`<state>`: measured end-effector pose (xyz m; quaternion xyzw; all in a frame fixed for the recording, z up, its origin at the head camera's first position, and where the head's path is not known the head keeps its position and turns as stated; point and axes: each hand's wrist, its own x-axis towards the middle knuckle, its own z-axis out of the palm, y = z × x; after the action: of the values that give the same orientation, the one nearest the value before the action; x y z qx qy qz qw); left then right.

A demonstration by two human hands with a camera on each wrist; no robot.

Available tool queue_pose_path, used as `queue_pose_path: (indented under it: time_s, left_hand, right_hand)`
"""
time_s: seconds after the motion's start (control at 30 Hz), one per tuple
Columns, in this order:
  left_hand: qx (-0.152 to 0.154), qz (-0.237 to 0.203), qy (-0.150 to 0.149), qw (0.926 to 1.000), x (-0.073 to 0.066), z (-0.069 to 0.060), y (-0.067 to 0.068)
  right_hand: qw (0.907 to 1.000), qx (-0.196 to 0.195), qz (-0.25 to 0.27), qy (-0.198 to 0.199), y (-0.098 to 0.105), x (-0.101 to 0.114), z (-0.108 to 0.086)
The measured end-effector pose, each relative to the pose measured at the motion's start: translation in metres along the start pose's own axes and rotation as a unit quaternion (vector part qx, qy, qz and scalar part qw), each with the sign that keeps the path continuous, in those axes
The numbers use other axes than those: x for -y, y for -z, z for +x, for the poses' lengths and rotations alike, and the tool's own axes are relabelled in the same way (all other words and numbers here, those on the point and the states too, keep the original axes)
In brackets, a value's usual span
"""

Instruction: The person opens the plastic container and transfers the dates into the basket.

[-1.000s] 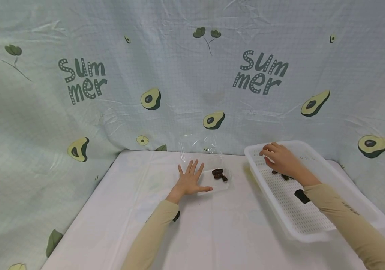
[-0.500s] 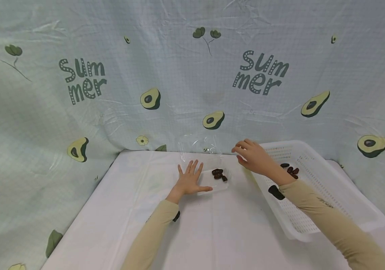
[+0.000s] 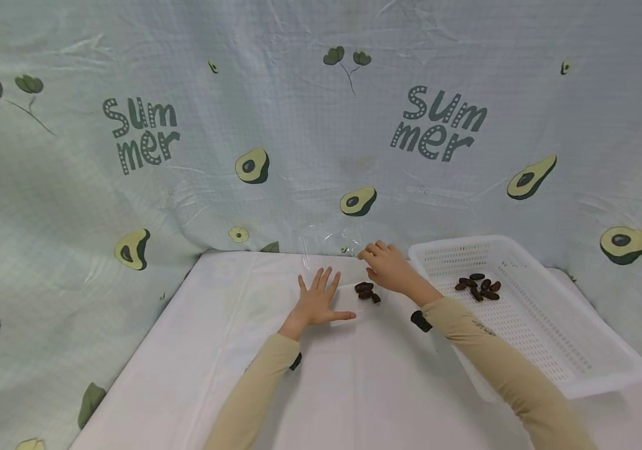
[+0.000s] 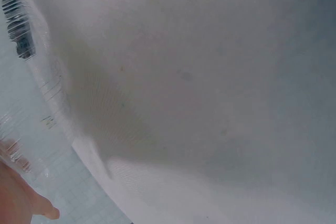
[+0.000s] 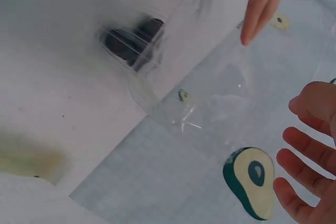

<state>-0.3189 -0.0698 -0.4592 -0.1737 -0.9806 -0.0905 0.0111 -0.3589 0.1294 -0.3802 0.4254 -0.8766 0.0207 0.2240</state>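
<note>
Dark brown dates [image 3: 364,291] lie in a clear plastic box [image 5: 144,90], whose see-through lid [image 3: 329,240] stands raised behind. My left hand [image 3: 316,306] rests with spread fingers at the box's left side. In the left wrist view, part of that hand [image 4: 18,198] shows at the lower left, and the dates [image 4: 19,24] appear through ribbed plastic. My right hand [image 3: 389,269] hovers just right of the box, fingers loosely bent. In the right wrist view, I see nothing between that hand's fingers [image 5: 310,166].
A white perforated basket [image 3: 529,319] stands at the right with several dates [image 3: 478,286] inside. Its rim rises above the white table [image 3: 354,387]. An avocado-print cloth [image 3: 287,112] hangs behind and along the sides.
My right hand has moved left from over the basket to beside the clear box, uncovering the dates in the basket. My left hand has kept its place.
</note>
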Motion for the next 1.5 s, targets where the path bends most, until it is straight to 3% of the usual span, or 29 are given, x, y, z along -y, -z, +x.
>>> queue_pose_path:
  time_s: [0.2, 0.43, 0.6, 0.77, 1.07, 1.5]
  left_hand:
    - [-0.003, 0.010, 0.000, 0.9999, 0.000, -0.001, 0.001]
    - [-0.003, 0.014, 0.001, 0.9999, 0.001, -0.002, 0.002]
    - [0.000, 0.019, 0.002, 0.9998, 0.002, -0.001, 0.001]
    - [0.006, 0.019, 0.004, 0.9998, 0.002, -0.001, -0.001]
    - [0.007, 0.019, 0.006, 0.9998, 0.002, 0.000, -0.002]
    - [0.002, 0.022, 0.003, 0.9998, 0.002, -0.001, -0.004]
  right_hand:
    - [0.9985, 0.041, -0.033, -0.015, -0.023, 0.003, 0.004]
    - [0.9915, 0.065, -0.112, 0.014, -0.055, 0.001, 0.000]
    - [0.9882, 0.096, -0.114, 0.033, -0.068, 0.002, -0.003]
    - [0.9861, 0.119, -0.110, 0.035, -0.073, 0.003, -0.004]
    - [0.9808, 0.117, -0.148, 0.048, -0.077, 0.002, -0.005]
    - [0.9670, 0.204, -0.147, 0.042, -0.076, 0.003, 0.000]
